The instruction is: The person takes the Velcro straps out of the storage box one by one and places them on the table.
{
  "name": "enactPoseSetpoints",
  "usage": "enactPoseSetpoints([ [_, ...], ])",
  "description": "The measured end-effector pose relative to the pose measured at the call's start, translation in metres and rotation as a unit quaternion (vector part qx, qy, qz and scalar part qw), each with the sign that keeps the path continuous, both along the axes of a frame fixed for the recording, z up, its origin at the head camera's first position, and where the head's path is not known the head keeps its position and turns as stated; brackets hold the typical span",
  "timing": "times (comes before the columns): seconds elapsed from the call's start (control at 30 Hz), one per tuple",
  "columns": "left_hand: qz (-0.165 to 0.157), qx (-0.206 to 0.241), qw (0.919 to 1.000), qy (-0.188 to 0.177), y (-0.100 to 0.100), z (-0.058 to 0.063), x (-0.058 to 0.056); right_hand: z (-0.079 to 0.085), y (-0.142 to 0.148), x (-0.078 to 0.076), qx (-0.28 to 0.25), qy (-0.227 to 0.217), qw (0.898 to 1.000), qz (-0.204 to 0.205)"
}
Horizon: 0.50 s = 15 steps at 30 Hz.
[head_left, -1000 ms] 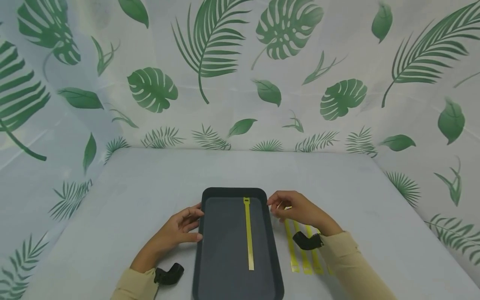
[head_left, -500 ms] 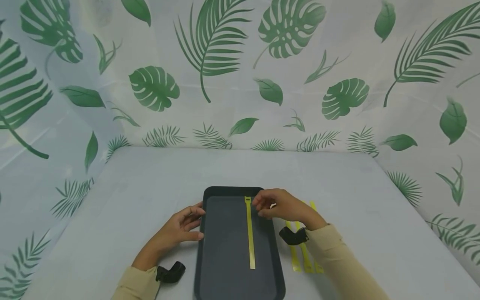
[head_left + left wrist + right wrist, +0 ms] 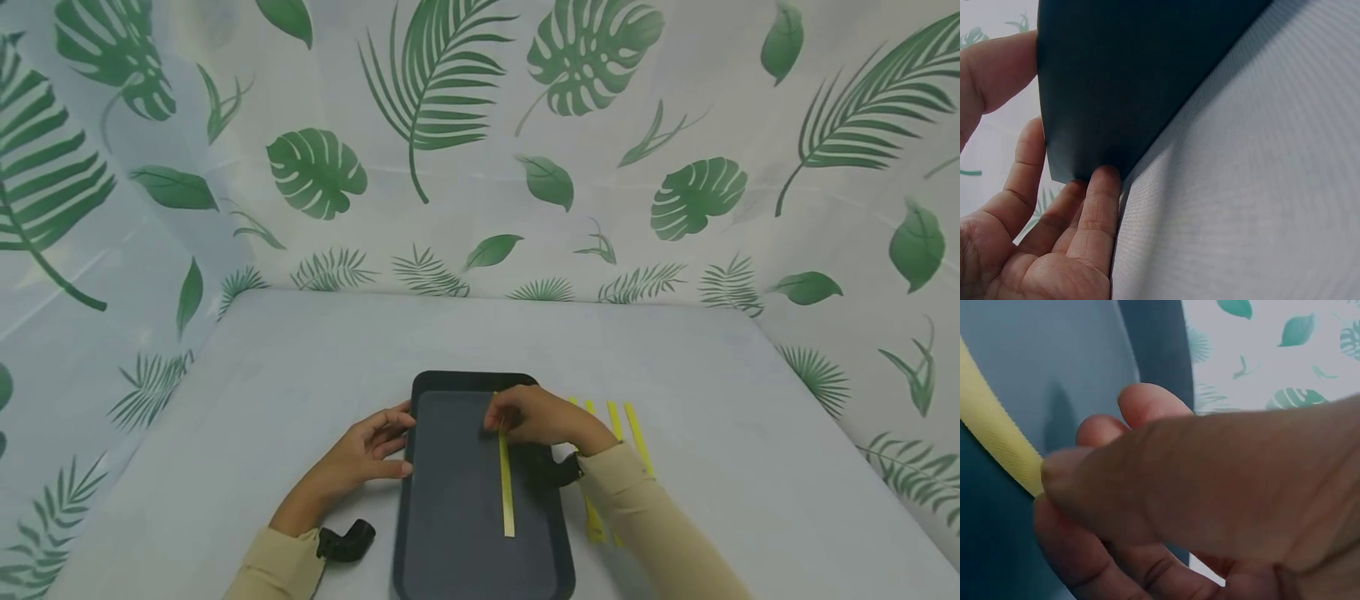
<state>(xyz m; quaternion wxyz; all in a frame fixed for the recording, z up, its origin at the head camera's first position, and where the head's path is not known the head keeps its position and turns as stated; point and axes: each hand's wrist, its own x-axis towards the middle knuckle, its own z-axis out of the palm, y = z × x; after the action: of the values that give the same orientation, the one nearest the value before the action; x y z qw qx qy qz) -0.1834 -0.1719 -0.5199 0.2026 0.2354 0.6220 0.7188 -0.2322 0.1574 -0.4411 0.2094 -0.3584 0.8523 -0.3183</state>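
Observation:
A dark grey rectangular tray [image 3: 450, 500] stands on the white table. Inside it, right of its middle, lies a yellow hook-and-loop cable tie [image 3: 506, 492], running lengthwise. My right hand [image 3: 543, 417] reaches over the tray's right wall and covers the far part of this tie. In the right wrist view, thumb and index finger pinch the yellow tie [image 3: 997, 419]; its slotted head is hidden. My left hand [image 3: 367, 450] rests against the tray's left wall. In the left wrist view its loosely straight fingers [image 3: 1094, 219] touch the tray's dark side [image 3: 1116, 81], without wrapping round it.
Several yellow ties [image 3: 637, 433] lie side by side on the table right of the tray, partly hidden by the right forearm. A white cloth with green leaves [image 3: 465, 208] hangs behind and at both sides. Black cameras [image 3: 348, 540] sit on both wrists.
My right hand has moved left from beside the tray's right wall, over the tray, and now pinches the far part of the tie. The left hand has stayed at the tray's left wall.

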Motion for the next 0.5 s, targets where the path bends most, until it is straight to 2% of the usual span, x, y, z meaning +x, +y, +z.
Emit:
enactPoseSetpoints([
  [0.2,0.003,-0.003,1.0,0.002,0.0,-0.001,-0.001,-0.005,-0.008,0.002,0.03,0.029,0.999,-0.026],
  [0.37,0.005,-0.003,1.0,0.004,0.0,0.0,-0.001,-0.009,-0.014,0.003,0.055,0.064,0.996,-0.031],
  [0.5,0.005,0.0,1.0,0.007,0.0,-0.001,-0.001,-0.01,-0.018,0.004,0.073,0.074,0.994,-0.038],
])
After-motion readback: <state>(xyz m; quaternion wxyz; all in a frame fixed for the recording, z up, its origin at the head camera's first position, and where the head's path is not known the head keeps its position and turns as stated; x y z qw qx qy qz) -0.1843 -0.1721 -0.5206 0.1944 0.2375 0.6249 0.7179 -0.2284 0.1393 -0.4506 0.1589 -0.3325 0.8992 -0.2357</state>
